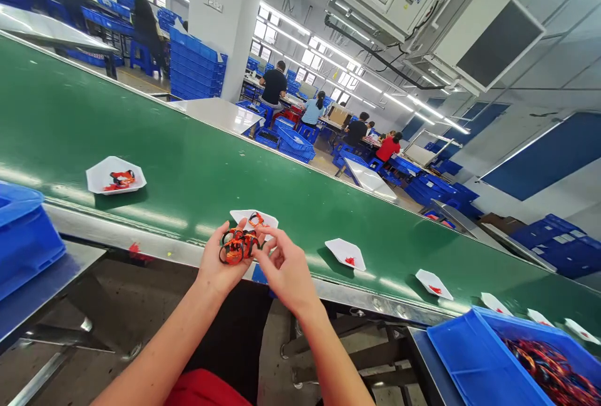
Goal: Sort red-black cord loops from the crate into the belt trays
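Observation:
My left hand (pixel 222 268) is palm up, its fingers curled around several coiled red-and-black wires (pixel 239 246). From the right, my right hand (pixel 287 271) pinches the edge of these coils with thumb and fingertips. Just behind my hands, a white tray (pixel 239 213) rests on the green conveyor belt (pixel 197 161), partly hidden by them. An orange-and-black coil (pixel 256 219) lies in it. Further left, another white tray (pixel 96 177) holds a similar coil (pixel 123 178) and some red pieces. A white tray (pixel 342 248) to the right contains only small red pieces (pixel 350 261).
More white trays (pixel 425 277) line the belt toward the right. At lower right, a blue bin (pixel 464 349) holds many red-and-black wires (pixel 554 368). Another blue bin (pixel 28 237) stands at left. Beyond the belt are stacked blue crates (pixel 196 67) and seated people (pixel 273 85).

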{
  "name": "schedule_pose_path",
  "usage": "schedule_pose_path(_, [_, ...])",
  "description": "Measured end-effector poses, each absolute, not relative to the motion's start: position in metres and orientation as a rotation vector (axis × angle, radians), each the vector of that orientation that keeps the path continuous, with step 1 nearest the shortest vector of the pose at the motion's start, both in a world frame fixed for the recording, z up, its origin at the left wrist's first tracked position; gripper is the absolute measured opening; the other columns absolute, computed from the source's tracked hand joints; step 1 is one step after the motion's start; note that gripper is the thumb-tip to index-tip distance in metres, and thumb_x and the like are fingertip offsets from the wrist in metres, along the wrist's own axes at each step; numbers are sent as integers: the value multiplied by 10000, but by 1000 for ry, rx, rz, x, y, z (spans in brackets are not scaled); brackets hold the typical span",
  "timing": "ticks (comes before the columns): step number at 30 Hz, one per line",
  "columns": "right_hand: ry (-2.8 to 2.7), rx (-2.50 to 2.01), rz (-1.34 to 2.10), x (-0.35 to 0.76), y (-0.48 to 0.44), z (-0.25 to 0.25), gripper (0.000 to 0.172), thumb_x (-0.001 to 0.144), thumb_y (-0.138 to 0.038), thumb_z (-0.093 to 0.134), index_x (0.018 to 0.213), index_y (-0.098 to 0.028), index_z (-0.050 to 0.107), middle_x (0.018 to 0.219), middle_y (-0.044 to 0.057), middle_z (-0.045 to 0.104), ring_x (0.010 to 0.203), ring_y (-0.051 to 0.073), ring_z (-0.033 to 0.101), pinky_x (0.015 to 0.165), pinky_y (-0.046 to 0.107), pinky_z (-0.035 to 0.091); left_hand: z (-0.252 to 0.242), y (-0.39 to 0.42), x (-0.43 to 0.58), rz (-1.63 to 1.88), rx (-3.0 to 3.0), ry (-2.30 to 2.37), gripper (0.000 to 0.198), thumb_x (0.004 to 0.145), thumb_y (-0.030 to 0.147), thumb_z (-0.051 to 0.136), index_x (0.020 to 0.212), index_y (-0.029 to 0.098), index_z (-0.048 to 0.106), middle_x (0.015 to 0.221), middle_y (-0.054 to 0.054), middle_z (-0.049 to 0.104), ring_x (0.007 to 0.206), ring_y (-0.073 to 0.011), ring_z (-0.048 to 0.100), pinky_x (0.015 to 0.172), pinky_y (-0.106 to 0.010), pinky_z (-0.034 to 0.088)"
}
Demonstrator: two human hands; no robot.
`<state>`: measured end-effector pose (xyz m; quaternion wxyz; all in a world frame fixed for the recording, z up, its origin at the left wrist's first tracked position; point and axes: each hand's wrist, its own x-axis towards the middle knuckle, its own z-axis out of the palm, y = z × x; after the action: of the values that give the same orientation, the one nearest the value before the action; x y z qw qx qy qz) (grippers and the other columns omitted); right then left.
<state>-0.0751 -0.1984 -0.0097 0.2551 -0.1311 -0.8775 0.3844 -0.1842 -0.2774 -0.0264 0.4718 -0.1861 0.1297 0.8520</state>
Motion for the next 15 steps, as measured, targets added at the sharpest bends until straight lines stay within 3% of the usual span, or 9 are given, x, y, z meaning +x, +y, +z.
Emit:
schedule_pose_path(3, [-2485,-383,840,-65,-206,-13,514,779,-282,620,1275,-272,484,798,-26,581,555,96,467,558,212,404,-22,-274,-177,2082,-431,319,261,865,245,454,981,96,635,904,-145,678,803,-244,679,659,-351,583])
schedule_pose_path(8, [-2429,-448,878,-63,-202,-20,447,783,-246,611,1223,-275,537,798,-24,577,551,91,436,568,217,392,-17,-274,-168,2079,-485,372,263,861,208,464,1027,87,627,820,-119,684,743,-224,683,559,-279,568])
schedule_pose_path(11, [-2175,-529,1223,-59,-200,-21,375,793,-285,615,1163,-255,563,700,-46,521,500,68,383,503,192,358,-18,-275,-166,2036,-486,378,255,851,213,486,1032,102,627,826,-129,679,776,-254,683,485,-268,549])
schedule_pose_path(15, [-1352,-548,2172,-46,-192,-21,282,827,-439,565,975,-198,574,597,-85,369,406,29,202,342,133,184,-19,-275,-163,2056,-489,270,266,835,201,500,1057,102,608,966,-174,656,969,-342,633,658,-456,588])
